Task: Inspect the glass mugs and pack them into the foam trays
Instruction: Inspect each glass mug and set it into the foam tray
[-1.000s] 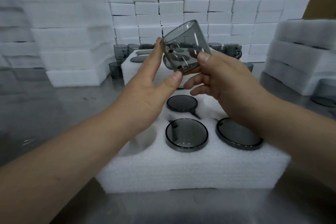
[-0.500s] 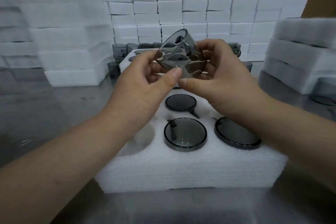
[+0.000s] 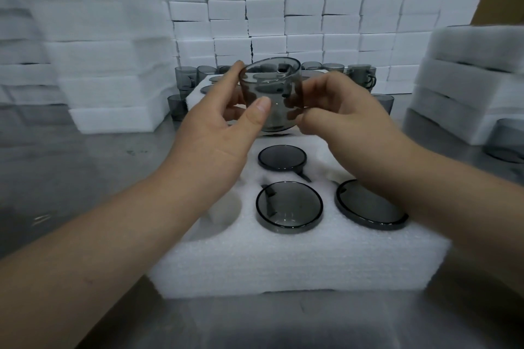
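Note:
I hold a smoky grey glass mug (image 3: 272,93) upright above the far part of a white foam tray (image 3: 297,261). My left hand (image 3: 218,133) grips its left side, thumb on the front wall. My right hand (image 3: 337,119) pinches its right side near the handle. Three mugs sit upside down in the tray's holes: one in the middle (image 3: 282,157), one at the front centre (image 3: 289,207), one at the front right (image 3: 368,205). The front left hole (image 3: 224,210) holds nothing.
More grey mugs (image 3: 185,79) stand at the back around a second foam tray (image 3: 195,96). Stacks of white foam blocks (image 3: 283,8) wall in the back, left and right. A lone mug (image 3: 507,142) sits at the far right on the steel table (image 3: 71,178).
The mug has turned from tilted with its base toward me to upright with its mouth up. Both hands dropped slightly and shifted their hold on its sides.

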Demonstrator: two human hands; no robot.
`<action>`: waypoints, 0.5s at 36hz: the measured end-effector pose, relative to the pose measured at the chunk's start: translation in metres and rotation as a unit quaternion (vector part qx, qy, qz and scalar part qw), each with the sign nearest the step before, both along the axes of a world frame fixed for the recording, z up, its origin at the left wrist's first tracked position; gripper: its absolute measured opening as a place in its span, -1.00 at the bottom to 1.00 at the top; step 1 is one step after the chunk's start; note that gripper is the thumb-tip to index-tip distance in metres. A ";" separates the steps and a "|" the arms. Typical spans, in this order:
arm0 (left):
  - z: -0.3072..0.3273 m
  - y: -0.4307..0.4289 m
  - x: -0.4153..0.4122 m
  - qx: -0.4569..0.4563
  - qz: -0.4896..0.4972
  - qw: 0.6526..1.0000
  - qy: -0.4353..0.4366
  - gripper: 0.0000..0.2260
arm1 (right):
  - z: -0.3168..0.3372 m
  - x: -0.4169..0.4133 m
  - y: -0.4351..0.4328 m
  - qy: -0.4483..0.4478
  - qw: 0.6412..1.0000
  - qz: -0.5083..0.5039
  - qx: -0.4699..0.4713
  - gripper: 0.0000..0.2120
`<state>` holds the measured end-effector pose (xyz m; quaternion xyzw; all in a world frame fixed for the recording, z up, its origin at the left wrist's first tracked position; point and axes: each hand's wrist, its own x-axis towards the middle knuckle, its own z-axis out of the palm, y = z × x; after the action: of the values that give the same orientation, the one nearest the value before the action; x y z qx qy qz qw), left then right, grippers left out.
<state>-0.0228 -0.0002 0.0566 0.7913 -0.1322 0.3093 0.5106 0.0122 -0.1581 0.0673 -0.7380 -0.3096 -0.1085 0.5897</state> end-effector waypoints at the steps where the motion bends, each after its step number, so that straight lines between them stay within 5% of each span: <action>1: 0.000 0.000 0.000 -0.004 0.001 1.000 0.004 -0.45 | 0.000 0.000 0.000 -0.001 1.000 -0.008 0.001 -0.78; 6: 0.001 -0.002 -0.001 -0.020 -0.004 1.000 0.016 -0.53 | 0.001 -0.001 0.000 -0.010 0.999 -0.030 0.002 -0.85; 18: 0.002 -0.003 0.001 -0.032 -0.020 0.998 0.043 -0.29 | 0.000 0.000 -0.002 -0.044 0.999 -0.026 0.006 -0.79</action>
<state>-0.0220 -0.0031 0.0591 0.7842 -0.1164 0.2688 0.5470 0.0126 -0.1602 0.0674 -0.7367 -0.3149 -0.1581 0.5771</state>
